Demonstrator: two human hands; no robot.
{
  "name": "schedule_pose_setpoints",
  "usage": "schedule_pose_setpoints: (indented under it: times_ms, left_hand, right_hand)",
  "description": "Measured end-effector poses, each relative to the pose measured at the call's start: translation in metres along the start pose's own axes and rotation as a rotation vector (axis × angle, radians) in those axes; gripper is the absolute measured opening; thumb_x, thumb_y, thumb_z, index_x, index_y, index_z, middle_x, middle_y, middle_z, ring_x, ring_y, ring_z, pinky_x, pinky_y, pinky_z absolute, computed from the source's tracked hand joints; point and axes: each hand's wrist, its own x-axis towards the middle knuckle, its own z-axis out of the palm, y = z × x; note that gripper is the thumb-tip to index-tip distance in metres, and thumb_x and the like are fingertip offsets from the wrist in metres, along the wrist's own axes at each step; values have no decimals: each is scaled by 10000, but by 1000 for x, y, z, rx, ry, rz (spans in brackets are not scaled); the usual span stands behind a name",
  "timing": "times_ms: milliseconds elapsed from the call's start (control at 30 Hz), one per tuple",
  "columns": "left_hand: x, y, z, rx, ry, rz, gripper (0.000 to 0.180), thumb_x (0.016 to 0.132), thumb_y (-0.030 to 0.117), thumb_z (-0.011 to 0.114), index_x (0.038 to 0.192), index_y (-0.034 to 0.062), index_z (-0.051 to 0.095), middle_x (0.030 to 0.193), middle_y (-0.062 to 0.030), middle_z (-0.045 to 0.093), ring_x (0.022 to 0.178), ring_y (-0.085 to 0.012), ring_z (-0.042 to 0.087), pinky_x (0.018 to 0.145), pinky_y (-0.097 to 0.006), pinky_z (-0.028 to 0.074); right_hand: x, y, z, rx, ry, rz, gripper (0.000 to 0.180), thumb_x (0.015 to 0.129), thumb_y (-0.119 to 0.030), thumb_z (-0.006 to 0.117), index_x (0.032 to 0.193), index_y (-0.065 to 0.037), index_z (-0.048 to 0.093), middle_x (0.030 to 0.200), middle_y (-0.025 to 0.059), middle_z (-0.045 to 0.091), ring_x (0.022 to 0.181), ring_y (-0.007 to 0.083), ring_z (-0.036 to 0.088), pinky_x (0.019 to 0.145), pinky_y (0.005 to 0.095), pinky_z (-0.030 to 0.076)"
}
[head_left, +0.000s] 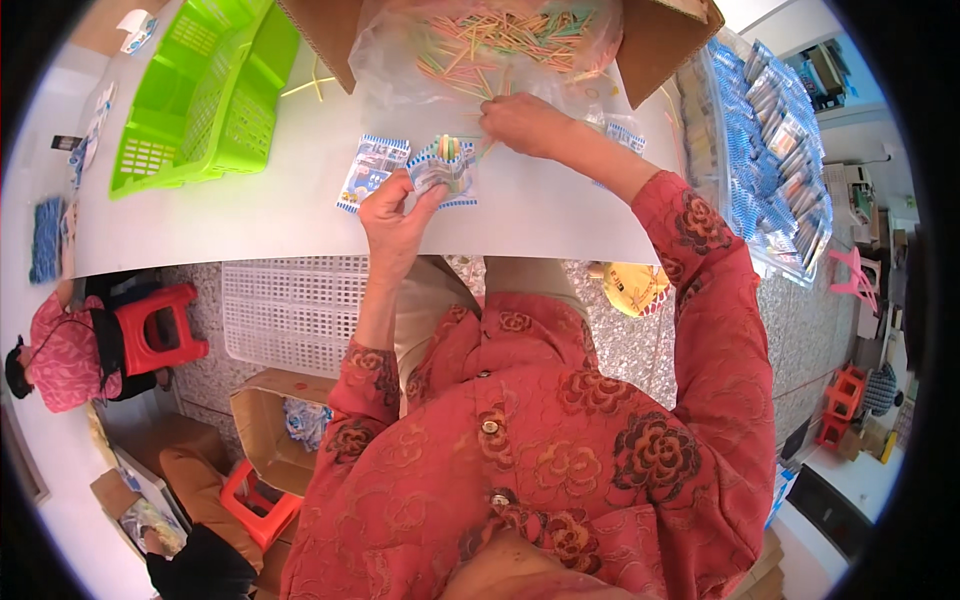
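Between the thumb and fingers of my left hand point(393, 218) is a small blue-and-white plastic packet point(442, 178), with several thin coloured sticks point(447, 149) standing out of its top edge. Another flat packet point(372, 170) lies on the table just left of it. My right hand point(525, 124) is closed in a pinch at the near edge of a loose pile of pink, yellow and green sticks point(510, 42). Thin sticks show beside its fingertips. The pile rests on clear plastic sheeting point(385, 75). Under my right wrist a further packet point(625, 136) is partly covered.
A cardboard box point(665, 35) opens around the pile. Far left stands a green basket point(225, 125); at right, a clear bin point(707, 135) holds many filled packets point(765, 150). Below the table are a white crate point(290, 310) and a carton point(262, 420). Another person point(65, 350) sits at left.
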Motion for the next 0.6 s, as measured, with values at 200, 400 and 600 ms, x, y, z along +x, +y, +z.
schedule_pose_setpoints:
  times_ms: [200,400,600]
  left_hand:
    - [-2,6,5,51,-6,-4,79,757,-24,703,775,-12,627,735,1,582,678,-59,483,601,-211,384]
    - [-2,5,11,74,-34,51,81,751,-14,711,778,-12,634,732,-15,601,659,-65,505,592,-213,390]
    - [-2,11,17,145,-77,20,86,738,-11,720,748,-14,634,713,-29,621,633,-67,528,573,-213,404]
  right_hand:
    - [-8,-21,12,-12,96,39,42,704,3,605,741,5,586,821,148,619,783,319,635,671,398,522]
    - [-25,-14,25,79,325,146,14,735,13,554,726,3,558,818,165,630,807,330,636,657,397,516]
    - [-50,-4,-20,711,439,431,131,816,-47,588,938,-8,614,850,61,626,746,120,604,647,267,488]
